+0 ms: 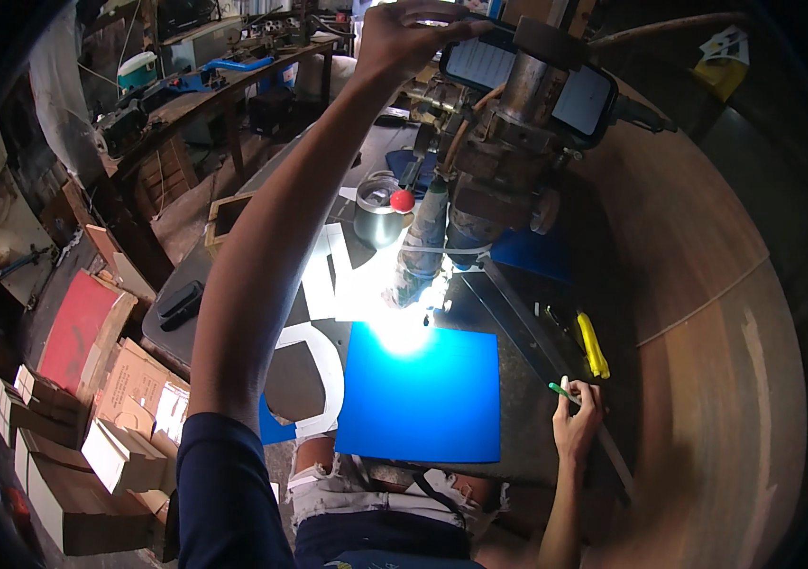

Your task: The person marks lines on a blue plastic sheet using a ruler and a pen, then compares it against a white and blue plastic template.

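My left arm stretches up across the view. My left hand [406, 40] is at the top, fingers stretched out beside the upper edge of a lit phone or tablet [476, 68], partly hidden behind a machine's column. Whether the fingertips touch it I cannot tell. My right hand [577, 420] rests low on the right, closed round a green pen [559, 388] over a long dark metal strip [529, 327]. A blue rectangular sheet [420, 403] lies on the table before me, under the machine head [420, 270] and its bright lamp.
A yellow cutter [593, 346] lies beyond my right hand. Left of the blue sheet is a white cut-out ring [328, 379]. A metal tumbler [377, 213] stands near a red ball knob [402, 200]. Cardboard boxes [72, 493] fill the lower left; a curved wooden panel [707, 379] bounds the right.
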### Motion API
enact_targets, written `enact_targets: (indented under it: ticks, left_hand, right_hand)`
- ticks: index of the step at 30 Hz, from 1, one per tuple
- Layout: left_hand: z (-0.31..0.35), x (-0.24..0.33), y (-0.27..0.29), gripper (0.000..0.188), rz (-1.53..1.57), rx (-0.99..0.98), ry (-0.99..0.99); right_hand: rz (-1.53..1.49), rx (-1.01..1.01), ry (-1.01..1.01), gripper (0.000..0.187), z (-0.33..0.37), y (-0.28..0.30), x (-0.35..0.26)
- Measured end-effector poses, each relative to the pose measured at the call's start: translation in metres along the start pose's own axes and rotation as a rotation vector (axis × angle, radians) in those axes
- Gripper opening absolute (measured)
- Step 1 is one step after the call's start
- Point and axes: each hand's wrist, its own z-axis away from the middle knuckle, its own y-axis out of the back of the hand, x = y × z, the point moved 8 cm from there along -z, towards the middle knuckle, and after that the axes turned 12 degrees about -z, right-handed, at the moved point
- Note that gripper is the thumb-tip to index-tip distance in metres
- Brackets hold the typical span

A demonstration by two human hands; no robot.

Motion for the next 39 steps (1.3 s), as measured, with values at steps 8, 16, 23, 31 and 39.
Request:
enact_targets:
  ticks: [8, 16, 23, 31, 39]
  left_hand:
    - [0.007, 0.015, 0.004, 0.050, -0.059, 0.020, 0.024]
    - [0.007, 0.012, 0.000, 0.049, 0.006, 0.008, 0.024]
    - [0.002, -0.001, -0.002, 0.051, 0.013, 0.065, -0.015]
    - [0.005, 0.010, 0.002, 0.046, -0.151, 0.174, -0.013]
    - [0.004, 0.006, 0.002, 0.048, -0.082, 0.147, -0.017]
  right_hand:
    - [-0.065, 0.010, -0.012, 0.016, -0.002, 0.001, -0.001]
    - [-0.046, 0.049, 0.036, 0.017, -0.002, 0.003, -0.001]
    - [-0.069, 0.004, -0.008, 0.017, -0.002, 0.001, -0.001]
    - [-0.077, 0.014, 0.012, 0.015, -0.002, 0.001, -0.001]
    - [-0.098, 0.008, -0.009, 0.015, 0.000, 0.000, 0.006]
